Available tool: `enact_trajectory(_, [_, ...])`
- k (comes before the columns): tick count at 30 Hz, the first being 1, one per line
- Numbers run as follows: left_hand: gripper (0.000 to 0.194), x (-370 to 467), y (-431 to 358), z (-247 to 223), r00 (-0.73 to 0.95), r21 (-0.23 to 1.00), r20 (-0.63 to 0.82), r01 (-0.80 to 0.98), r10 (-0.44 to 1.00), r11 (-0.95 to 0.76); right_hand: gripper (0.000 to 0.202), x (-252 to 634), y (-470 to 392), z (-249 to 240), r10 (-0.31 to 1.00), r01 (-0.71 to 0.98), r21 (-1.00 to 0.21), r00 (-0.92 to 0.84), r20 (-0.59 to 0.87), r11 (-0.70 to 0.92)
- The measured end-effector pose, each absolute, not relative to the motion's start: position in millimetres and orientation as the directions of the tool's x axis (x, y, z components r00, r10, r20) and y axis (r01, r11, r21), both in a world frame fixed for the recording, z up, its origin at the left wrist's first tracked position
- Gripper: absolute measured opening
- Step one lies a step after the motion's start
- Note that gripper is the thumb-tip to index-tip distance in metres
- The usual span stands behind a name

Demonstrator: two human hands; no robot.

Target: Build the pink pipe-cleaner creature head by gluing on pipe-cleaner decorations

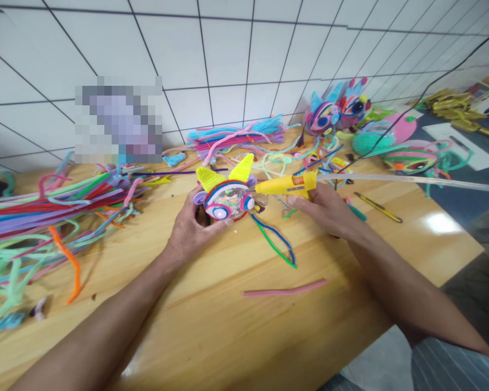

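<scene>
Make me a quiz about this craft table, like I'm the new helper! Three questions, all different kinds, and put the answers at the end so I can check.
1. Pick one. What is the right hand holding?
A) an orange strip
B) a yellow glue gun
C) scissors

2. True or false? The left hand is holding the toy with yellow ears.

3. Fill in "left" or "right": the yellow craft knife lies to the ____ of the right hand.

Key: 1. B; 2. True; 3. right
</scene>
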State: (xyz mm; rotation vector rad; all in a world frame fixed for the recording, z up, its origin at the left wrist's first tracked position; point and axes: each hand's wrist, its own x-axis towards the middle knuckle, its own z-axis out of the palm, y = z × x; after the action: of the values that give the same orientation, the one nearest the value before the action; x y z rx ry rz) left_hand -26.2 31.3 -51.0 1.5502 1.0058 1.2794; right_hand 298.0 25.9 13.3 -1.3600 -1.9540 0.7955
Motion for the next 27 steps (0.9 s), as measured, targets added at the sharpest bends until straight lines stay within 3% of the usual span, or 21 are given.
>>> enact_trajectory(27, [0.068, -25.3, 30.9, -50.3, 0.144, 0.949, 0.295, 0.069, 0.945, -0.307, 0.053, 295.9, 25.6, 14.5, 0.953, 0.579, -0.765, -0.263, 0.150, 0.281])
